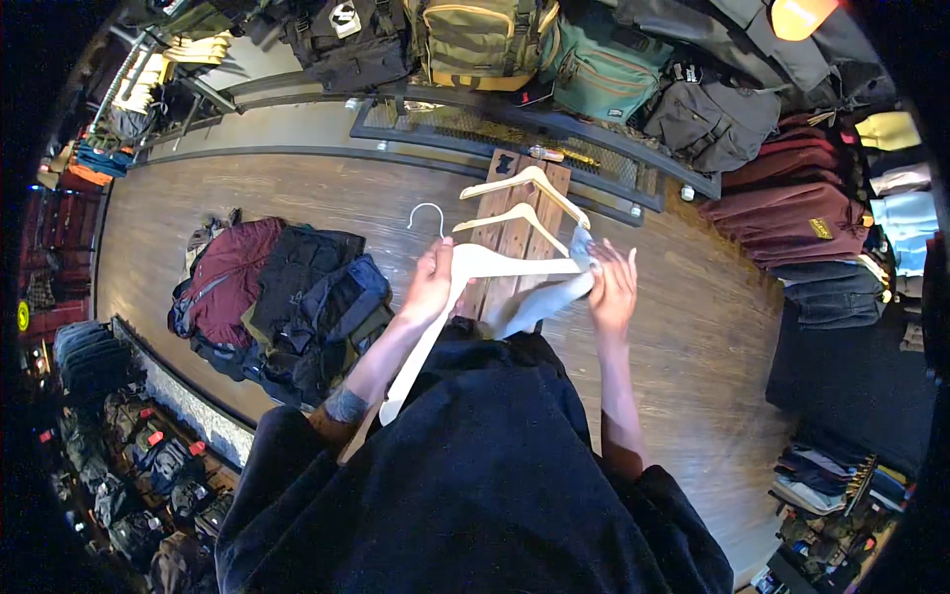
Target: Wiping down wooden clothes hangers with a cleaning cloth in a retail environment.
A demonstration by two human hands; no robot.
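Note:
My left hand (pixel 427 284) is closed around a white hanger (pixel 482 260) just below its metal hook, and the hanger lies tilted in front of my body. One arm of it slopes down toward me, while the other reaches across to my right hand (pixel 615 287). There a light grey-blue cloth (pixel 539 305) is pinched by the thumb and fingers at the hanger's right end. The cloth hangs below that arm, its lower part blurred. Just beyond, two pale hangers (pixel 529 176) lie on a wooden plank bench (pixel 507 238).
A pile of dark and maroon clothes (pixel 287 297) lies on the wooden floor (pixel 693 327) to the left. Backpacks (pixel 475 45) line a shelf above a low metal mesh rack (pixel 505 129). Folded maroon garments (pixel 792 208) are stacked at right, with bags (pixel 139 465) at lower left.

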